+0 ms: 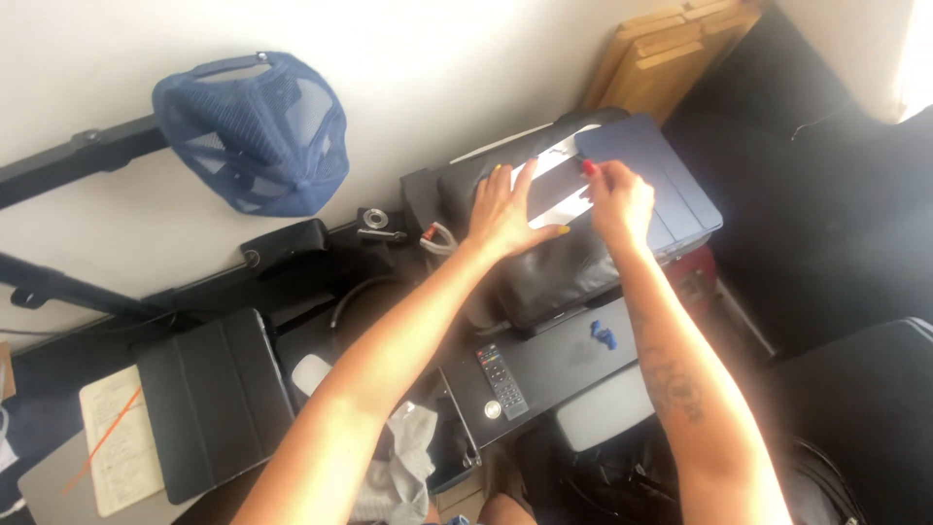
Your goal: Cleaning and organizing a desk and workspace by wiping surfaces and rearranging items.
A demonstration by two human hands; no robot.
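L hand [505, 209] spread flat on black bag [559, 267]; R hand [619, 201] pinches blue tablet cover [671, 185].

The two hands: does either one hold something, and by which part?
The right hand pinches the blue tablet cover at its left edge. The left hand lies flat, gripping nothing.

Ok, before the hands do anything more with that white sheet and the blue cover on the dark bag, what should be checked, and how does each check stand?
1. Left hand flat on the white sheet: ok.
2. Right hand at the edge of the blue cover: ok; actual grip cannot tell.
3. Sheet fully visible: not ok, the hands hide part of it.
4. Dark bag resting steady on the clutter beneath: cannot tell.
5. Remote control lies apart from both hands: ok.
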